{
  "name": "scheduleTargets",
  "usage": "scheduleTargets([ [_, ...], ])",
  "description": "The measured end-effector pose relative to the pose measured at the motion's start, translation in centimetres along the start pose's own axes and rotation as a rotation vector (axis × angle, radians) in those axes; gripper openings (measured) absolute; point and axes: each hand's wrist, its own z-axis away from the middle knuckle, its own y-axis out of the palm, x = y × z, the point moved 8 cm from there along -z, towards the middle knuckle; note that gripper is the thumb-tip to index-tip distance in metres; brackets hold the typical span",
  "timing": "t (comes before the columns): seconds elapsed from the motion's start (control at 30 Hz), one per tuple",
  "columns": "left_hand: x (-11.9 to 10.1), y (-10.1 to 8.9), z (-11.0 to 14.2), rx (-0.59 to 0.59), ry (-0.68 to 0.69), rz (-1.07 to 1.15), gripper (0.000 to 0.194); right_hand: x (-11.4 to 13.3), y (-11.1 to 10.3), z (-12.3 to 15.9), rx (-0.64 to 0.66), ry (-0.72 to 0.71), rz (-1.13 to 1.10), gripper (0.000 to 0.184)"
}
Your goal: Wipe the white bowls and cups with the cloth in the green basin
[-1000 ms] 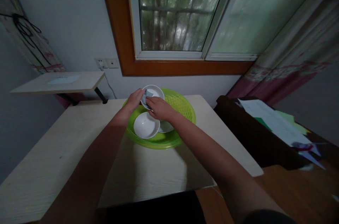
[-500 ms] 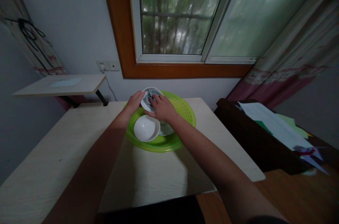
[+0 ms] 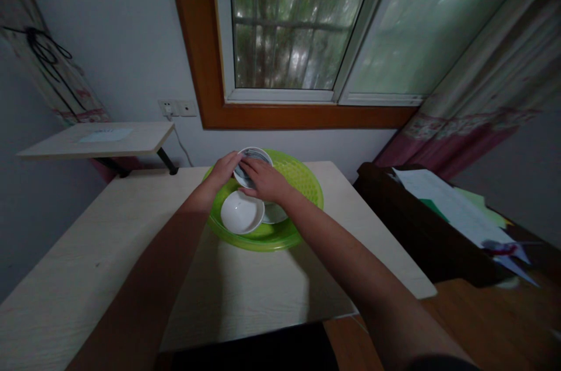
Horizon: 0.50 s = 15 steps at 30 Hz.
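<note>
A grey, dark-streaked cloth (image 3: 258, 155) shows against the white of the upper bowl (image 3: 242, 177), and the lower bowl (image 3: 242, 214) is plain white too. The basket (image 3: 307, 181) is bright lime green with a lattice pattern, on a pale, faintly wood-grained table (image 3: 87, 254). Orange-brown trim (image 3: 272, 117) edges the window; the greyish right-hand curtain (image 3: 477, 105) bears a floral band above deep pink.
</note>
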Motion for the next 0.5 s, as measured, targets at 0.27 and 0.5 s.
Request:
scheduleTargets([
  [0.27,0.27,-0.31,0.07,-0.033,-0.026,0.013,0.039,-0.06,-0.48,-0.04,0.006,0.057,0.038,0.073],
  [0.5,0.61,-0.43,-0.19,-0.053,-0.068,0.008,0.038,0.06,-0.81,0.07,0.003,0.088,0.195,0.079],
])
